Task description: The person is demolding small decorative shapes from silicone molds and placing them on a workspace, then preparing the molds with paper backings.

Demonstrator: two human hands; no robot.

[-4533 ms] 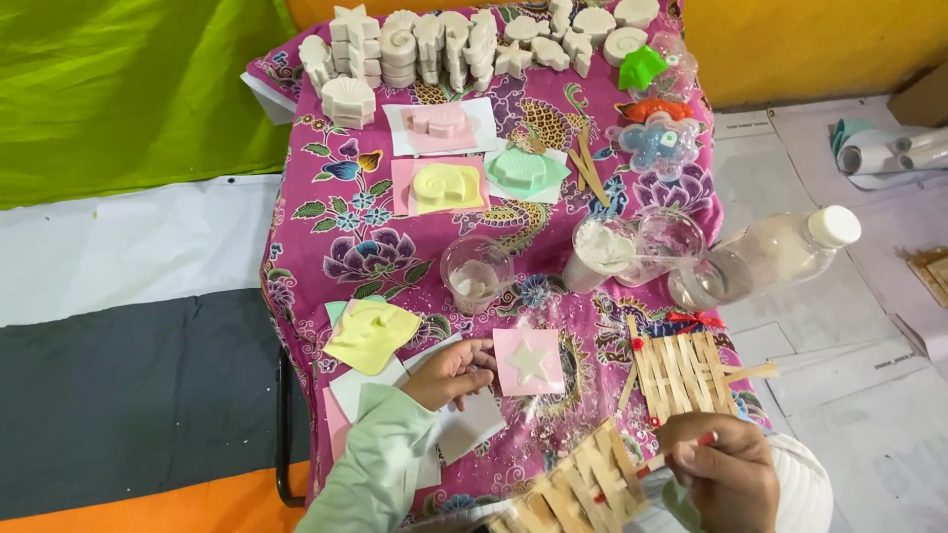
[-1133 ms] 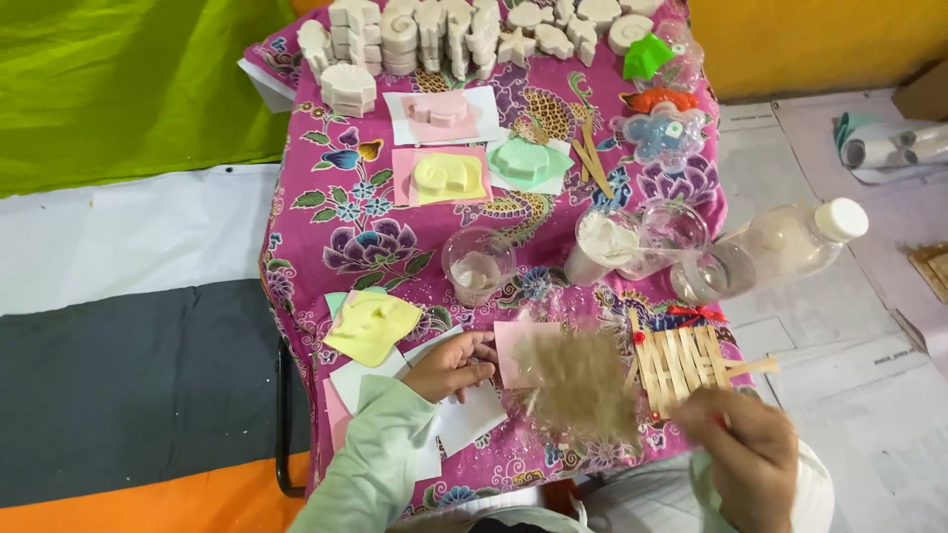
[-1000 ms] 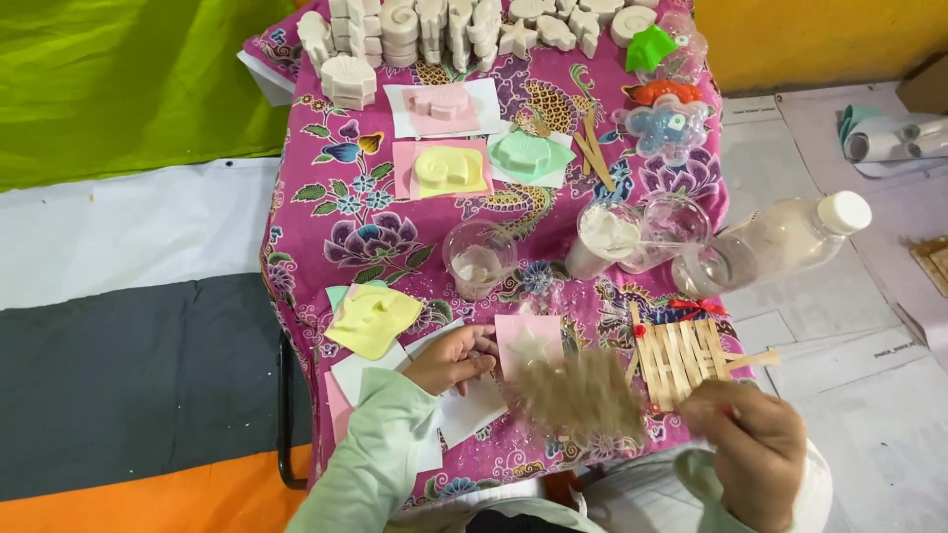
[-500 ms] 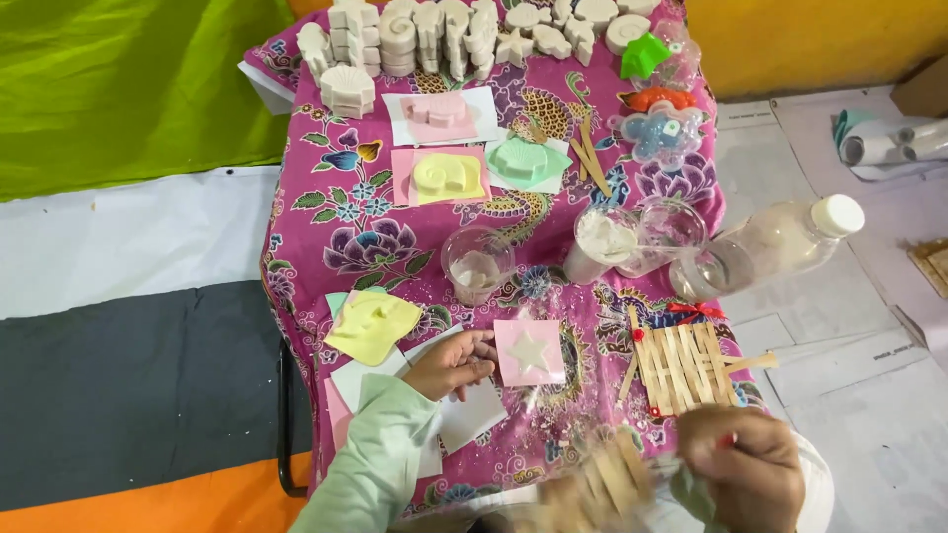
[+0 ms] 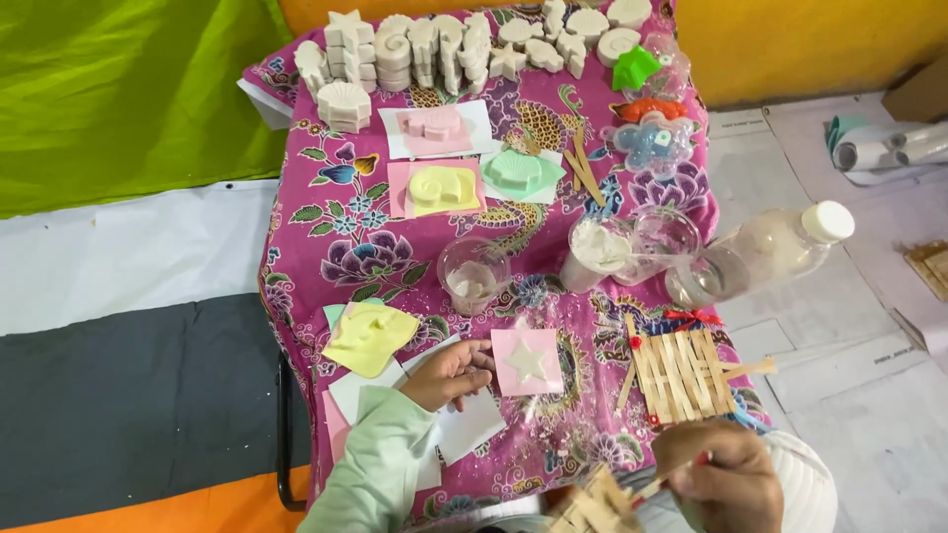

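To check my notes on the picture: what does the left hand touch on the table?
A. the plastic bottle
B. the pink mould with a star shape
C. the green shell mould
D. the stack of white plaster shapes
B: the left hand rests with its fingers against the edge of the pink star mould, far from the other things named.

right hand (image 5: 726, 484): partly cut by bottom edge, grip unclear
wooden stick piece (image 5: 592, 505): blurred, cut off below
left hand (image 5: 449, 372): fingertips hidden, curled under

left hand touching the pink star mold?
Yes. The left hand rests on the cloth with its fingers against the left edge of the pink star mold.
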